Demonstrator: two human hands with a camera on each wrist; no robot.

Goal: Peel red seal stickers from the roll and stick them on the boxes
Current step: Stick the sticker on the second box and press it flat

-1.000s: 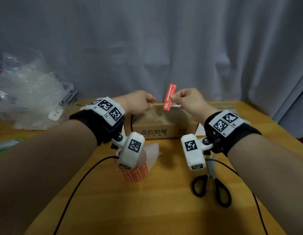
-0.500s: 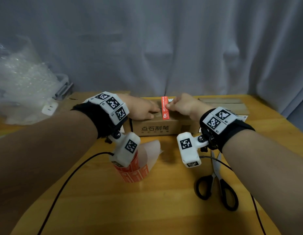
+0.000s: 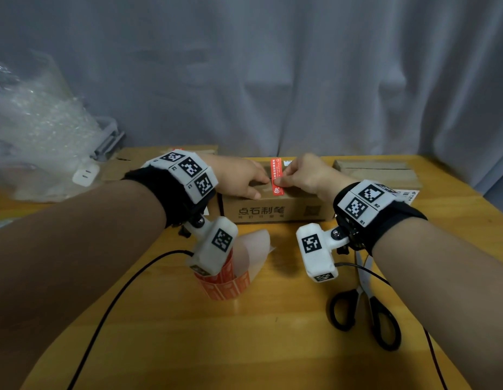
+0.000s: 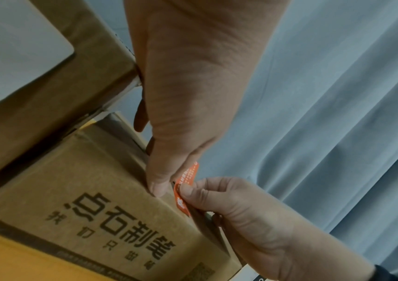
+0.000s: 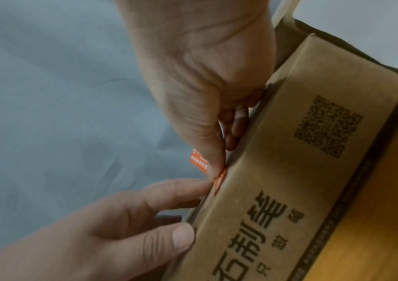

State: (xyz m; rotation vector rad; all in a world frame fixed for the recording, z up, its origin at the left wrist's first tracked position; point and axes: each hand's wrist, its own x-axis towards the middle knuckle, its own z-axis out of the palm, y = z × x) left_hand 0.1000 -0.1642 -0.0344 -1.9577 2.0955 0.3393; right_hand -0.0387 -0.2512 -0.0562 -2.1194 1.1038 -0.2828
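Pressing the red sticker [image 3: 276, 177] onto the box [image 3: 273, 211] top, we pinch it in our right hand [image 3: 306, 175]; our left hand [image 3: 239, 178] rests straight-fingered beside it. If our right fingertips drag sideways, 1 crooked, creased seal could result.

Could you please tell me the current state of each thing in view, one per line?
red seal sticker: lying across the box top, near end at the front edge.
box: closed, flaps down.
left hand: resting on the box top beside the sticker.
right hand: pinching the sticker.
sticker roll: standing, backing paper trailing loose.
scissors: closed, lying flat.
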